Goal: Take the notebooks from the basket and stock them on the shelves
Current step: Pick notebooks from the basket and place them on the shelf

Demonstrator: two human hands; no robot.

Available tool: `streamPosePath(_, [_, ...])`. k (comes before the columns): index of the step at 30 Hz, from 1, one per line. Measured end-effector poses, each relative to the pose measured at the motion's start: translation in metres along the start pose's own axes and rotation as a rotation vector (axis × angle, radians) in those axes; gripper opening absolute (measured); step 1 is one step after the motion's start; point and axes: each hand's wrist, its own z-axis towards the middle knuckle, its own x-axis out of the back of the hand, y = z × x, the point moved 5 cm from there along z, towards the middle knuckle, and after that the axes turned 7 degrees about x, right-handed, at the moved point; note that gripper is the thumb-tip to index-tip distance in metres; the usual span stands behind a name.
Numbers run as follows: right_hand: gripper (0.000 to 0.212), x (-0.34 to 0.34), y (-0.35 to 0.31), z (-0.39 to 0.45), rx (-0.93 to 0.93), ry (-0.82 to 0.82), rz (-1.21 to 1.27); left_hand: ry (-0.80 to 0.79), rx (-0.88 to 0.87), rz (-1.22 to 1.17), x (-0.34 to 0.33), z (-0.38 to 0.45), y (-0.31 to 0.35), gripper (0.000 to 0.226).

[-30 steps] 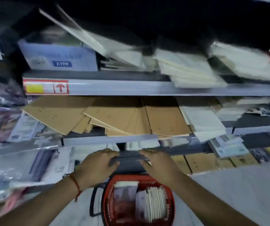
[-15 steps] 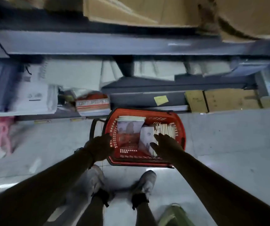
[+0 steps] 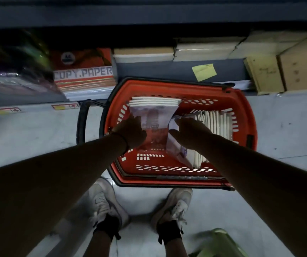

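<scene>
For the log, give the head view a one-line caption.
Both hands, left and right, reach into the red basket of notebooks on the floor below stocked shelves.

both arms extend forward and downward from the bottom corners of the view, forearms bare and in shadow. left hand [image 3: 130, 131] is seen from the back, fingers reaching forward, close together and only slightly bent; a thin band sits at its wrist. right hand [image 3: 187, 130] is likewise back-up, fingers stretched forward, thumb angled inward toward the left hand. the hands sit near each other but apart. whether either hand grips anything cannot be determined. both feet, in pale shoes [image 3: 104, 203] with dark socks, stand below and between the arms.
</scene>
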Motion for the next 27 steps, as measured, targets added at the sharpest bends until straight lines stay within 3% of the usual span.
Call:
streamPosePath(8, [0.035, -0.028, 0.014, 0.063, -0.009, 0.161, -0.027, 0.182, -0.020, -0.093, -0.038, 0.045, -0.003, 0.089])
streamPosePath(10, [0.045, -0.031, 0.017, 0.069, -0.017, 0.199, 0.015, 0.248, -0.001, -0.095, -0.040, 0.046, -0.003, 0.094])
streamPosePath(13, [0.060, -0.030, 0.020, 0.074, -0.033, 0.217, 0.017, 0.301, 0.078, -0.075, -0.031, 0.048, -0.008, 0.090])
streamPosePath(16, [0.052, -0.024, 0.020, 0.078, -0.023, 0.288, -0.045, 0.295, 0.108, 0.068, -0.029, 0.046, -0.007, 0.085])
streamPosePath(21, [0.043, -0.023, 0.019, 0.079, -0.036, 0.386, -0.066, 0.437, 0.057, 0.317, -0.030, 0.038, -0.002, 0.075])
streamPosePath(25, [0.044, -0.030, 0.020, 0.077, -0.027, 0.435, -0.079, 0.439, 0.031, 0.205, -0.039, 0.034, -0.004, 0.079])
streamPosePath(27, [0.044, -0.035, 0.022, 0.075, -0.007, 0.457, -0.095, 0.434, 0.000, 0.104, -0.042, 0.030, -0.002, 0.065])
